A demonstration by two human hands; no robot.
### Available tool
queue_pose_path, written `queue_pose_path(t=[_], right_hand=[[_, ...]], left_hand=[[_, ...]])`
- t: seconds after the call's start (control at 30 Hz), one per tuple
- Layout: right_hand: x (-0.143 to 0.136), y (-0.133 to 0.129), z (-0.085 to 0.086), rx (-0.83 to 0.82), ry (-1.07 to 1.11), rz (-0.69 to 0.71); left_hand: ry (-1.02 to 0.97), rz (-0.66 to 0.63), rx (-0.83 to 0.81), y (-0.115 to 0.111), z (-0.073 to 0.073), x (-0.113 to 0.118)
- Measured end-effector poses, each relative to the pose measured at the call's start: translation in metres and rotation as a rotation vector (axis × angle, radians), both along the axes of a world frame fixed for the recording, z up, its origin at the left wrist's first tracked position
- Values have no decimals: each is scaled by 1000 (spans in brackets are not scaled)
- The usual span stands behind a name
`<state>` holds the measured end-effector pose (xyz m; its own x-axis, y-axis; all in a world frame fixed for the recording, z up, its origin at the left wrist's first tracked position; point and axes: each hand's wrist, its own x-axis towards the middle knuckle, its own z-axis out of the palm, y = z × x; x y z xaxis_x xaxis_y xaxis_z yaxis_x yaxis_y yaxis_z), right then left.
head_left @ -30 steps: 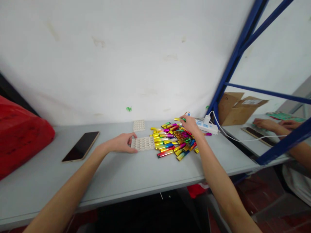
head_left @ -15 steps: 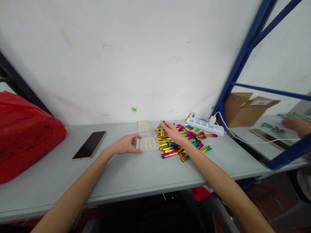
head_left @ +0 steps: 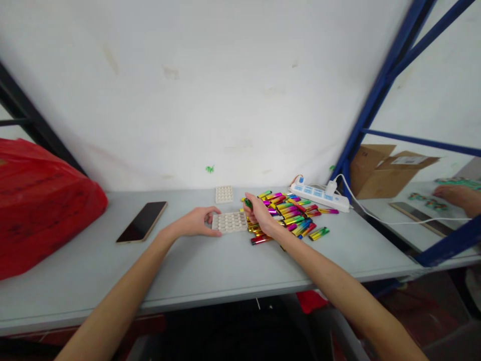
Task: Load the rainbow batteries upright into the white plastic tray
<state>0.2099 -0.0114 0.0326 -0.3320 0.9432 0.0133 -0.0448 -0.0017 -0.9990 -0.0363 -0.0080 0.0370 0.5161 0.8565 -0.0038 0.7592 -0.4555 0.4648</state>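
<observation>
My left hand (head_left: 198, 221) grips the left end of a white tray (head_left: 230, 222) with rows of round holes, thumb at the near edge and fingers at the far edge. The tray lies flat on the table and its holes look unfilled. My right hand (head_left: 258, 213) is closed around a lighter (head_left: 248, 203), just off the tray's right end; only its green end shows at the fist. Beneath and beside that hand spreads a heap of shiny lighters (head_left: 295, 213) in gold, red, green, blue and purple, partly hidden by my hand and forearm.
A second white tray (head_left: 224, 194) lies near the wall. At left are a phone (head_left: 142, 222) and a red plastic bag (head_left: 45, 205). A power strip (head_left: 319, 194) with a white cable borders the heap. Beyond the blue frame (head_left: 370, 105) are a cardboard box (head_left: 383, 173) and another person's hand (head_left: 456, 195).
My right hand has turned and closed into a fist around the lighter, which stood upright in its fingertips before. My left hand still grips the tray. The view has shifted slightly.
</observation>
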Motion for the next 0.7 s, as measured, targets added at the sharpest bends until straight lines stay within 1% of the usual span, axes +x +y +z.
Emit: queue_pose_path(t=[0.1,0.2,0.27,0.33,0.4,0.47,0.6,0.7], right_hand=[[-2,-1,-3,31,7,-86],[-3,0,-6,79,10,-108],[-3,2,-7,70,9,-88],[-3,3,-8,47,26,-32],[-3,4,-8,60,55,29],[-3,3,-7,154,35,57],[-6,4,-8,429,-174,78],[-13,7,-9,506,-224,70]], left_hand=[[11,-6,-19,0,1,-1],[37,-4,-21,1,2,-6],[64,20,-3,2,1,-11],[75,31,18,4,-1,-15],[64,22,23,6,-3,-19],[53,18,12,8,-4,-20],[43,15,0,9,-4,-19],[35,15,-2,8,-2,-18]])
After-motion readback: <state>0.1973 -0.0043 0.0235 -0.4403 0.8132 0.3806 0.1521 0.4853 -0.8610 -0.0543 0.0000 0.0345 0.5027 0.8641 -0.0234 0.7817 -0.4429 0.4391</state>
